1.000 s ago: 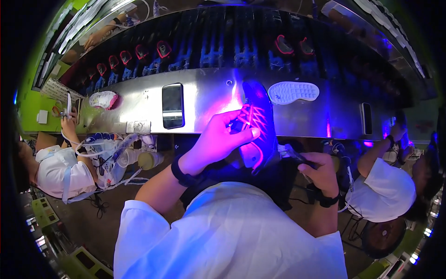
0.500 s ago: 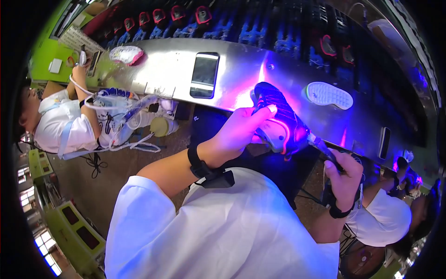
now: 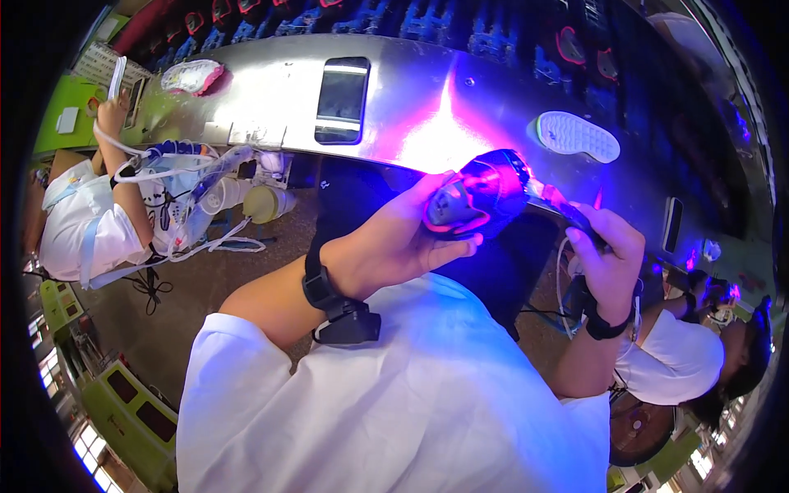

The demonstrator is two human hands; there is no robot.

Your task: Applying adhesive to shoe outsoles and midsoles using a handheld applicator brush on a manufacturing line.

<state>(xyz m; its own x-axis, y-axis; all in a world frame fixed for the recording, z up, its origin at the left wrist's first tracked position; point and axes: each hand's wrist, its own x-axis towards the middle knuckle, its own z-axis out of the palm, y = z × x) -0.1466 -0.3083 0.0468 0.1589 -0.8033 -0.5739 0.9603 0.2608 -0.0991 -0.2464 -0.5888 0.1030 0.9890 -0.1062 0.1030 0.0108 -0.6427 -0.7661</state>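
Observation:
A dark shoe upper [image 3: 491, 187], lit pink and blue, is in my left hand [image 3: 382, 238], near the metal bench's front edge. My fingers and thumb are wrapped round its sides, with the grey heel end toward me. From the right, my right hand [image 3: 612, 251] grips a brush [image 3: 567, 210] by its dark handle. The brush tip is at the upper's far right edge; glare hides whether it touches. Beyond it, on the bench, lies a pale shoe sole [image 3: 579, 137], tread side up.
The metal bench [image 3: 263, 103] carries a dark rounded rectangle [image 3: 342, 103] and a white-and-pink shoe piece [image 3: 193, 77]. Behind it runs a dark rack [image 3: 444, 29] with several red-edged pieces. Co-workers sit at left [image 3: 78, 226] and right [image 3: 674, 361]. A cream container [image 3: 265, 205] stands at left.
My left hand has turned the upper so its heel end faces me and its toe points away to the right. The brush has moved up along its edge. The whole view has shifted slightly.

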